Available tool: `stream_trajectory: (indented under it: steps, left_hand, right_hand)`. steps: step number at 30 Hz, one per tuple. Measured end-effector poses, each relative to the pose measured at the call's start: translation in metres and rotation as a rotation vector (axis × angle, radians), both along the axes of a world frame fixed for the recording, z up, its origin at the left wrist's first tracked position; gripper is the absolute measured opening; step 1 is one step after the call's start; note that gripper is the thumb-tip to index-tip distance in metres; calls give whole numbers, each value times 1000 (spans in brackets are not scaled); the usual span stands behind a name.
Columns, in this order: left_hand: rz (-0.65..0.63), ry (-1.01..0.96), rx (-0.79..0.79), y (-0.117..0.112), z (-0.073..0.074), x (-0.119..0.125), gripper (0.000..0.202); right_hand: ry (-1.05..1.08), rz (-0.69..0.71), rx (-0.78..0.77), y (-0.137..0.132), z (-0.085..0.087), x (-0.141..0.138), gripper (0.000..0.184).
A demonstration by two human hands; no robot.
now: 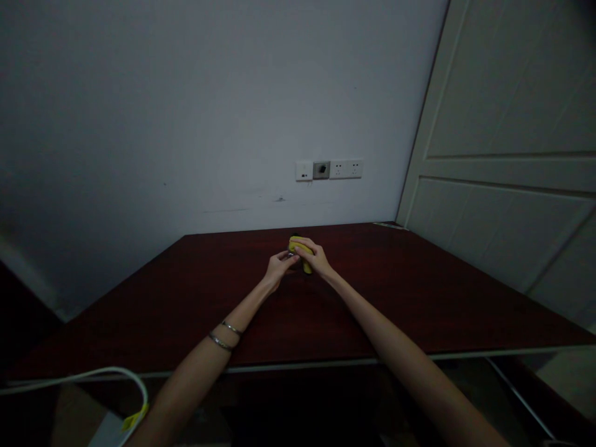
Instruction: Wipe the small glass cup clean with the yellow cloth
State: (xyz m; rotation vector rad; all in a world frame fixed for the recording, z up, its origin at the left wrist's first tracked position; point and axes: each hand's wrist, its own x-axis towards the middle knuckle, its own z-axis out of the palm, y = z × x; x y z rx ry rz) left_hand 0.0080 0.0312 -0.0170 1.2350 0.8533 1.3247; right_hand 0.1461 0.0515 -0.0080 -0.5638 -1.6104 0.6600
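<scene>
My right hand (318, 257) is wrapped round a yellow tool with black ends (307, 267), whose exact kind I cannot make out. Its lower end sticks out below my palm, and the upper end shows above my fingers. On the left, the fingertips of my left hand (278, 267) are closed in a pinch at a small silver piece (291, 253) against the tool's near left side. Whether that piece is part of the tool is too small to tell. Both hands meet just above the dark red tabletop (223, 267), towards its back.
Behind the table rises a pale wall with a row of sockets and switches (329, 169). A white panelled door (507, 155) stands along the right. At the lower left, a white cable (107, 370) with a yellow tag (135, 417) loops by my left forearm.
</scene>
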Motion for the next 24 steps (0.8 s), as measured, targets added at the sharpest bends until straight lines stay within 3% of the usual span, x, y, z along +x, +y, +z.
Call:
stream_trajectory:
  steps: [7,13,20,24]
  left_hand:
    - [66,26,32,-1,3,0,56]
    - [96,87,107,8,-4,0,68]
    - [100,176,145,9,-3,-4,55]
    - [52,209,110,5,0,-5,52]
  right_hand:
    - [98,-25,-156,1,0,-3,39]
    - [129,9,-284,4,1,0,38]
    - [118,186,-420,6,-3,4,57]
    - [85,112,-397,5,-3,3,55]
